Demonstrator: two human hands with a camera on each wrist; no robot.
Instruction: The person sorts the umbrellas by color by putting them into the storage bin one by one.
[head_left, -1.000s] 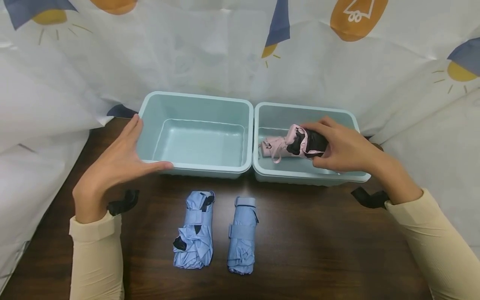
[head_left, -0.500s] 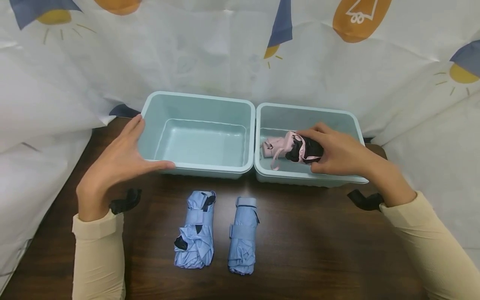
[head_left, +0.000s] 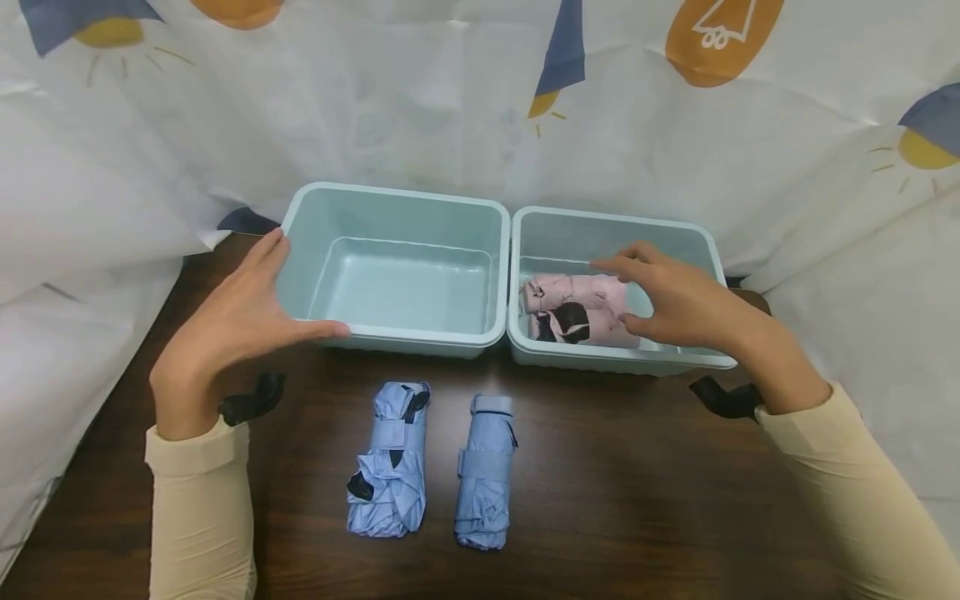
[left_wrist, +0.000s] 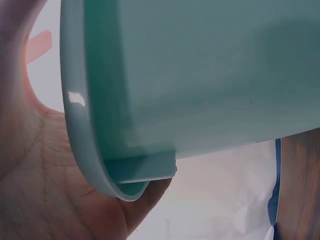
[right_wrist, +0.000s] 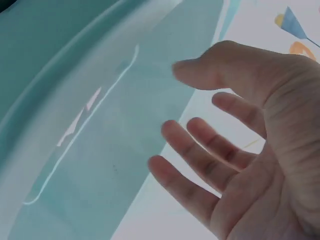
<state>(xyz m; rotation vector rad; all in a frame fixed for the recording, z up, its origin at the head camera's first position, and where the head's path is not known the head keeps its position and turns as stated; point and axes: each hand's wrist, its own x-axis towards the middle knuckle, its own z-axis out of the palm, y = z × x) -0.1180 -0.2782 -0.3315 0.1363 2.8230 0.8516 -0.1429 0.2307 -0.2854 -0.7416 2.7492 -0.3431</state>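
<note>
In the head view, two folded pink umbrellas lie side by side in the right light-blue bin (head_left: 622, 359): a rear one (head_left: 577, 291) and a front one (head_left: 607, 328) with black patches. Over that bin's right part my right hand (head_left: 671, 302) hovers, fingers spread and holding nothing. My left hand (head_left: 228, 321) spans the near left corner of the left light-blue bin (head_left: 405, 287), its fingers along the left side and its thumb at the front rim. Two folded blue umbrellas, a left one (head_left: 390, 467) and a right one (head_left: 483, 483), lie on the table in front.
The bins stand side by side at the back of the dark wooden table (head_left: 637, 475). Behind them hangs a white printed cloth (head_left: 450, 100), which also drapes at both sides.
My right hand has let go of the front pink umbrella, which now lies flat in front of the other one in the right bin. The left hand stays at its bin corner.
</note>
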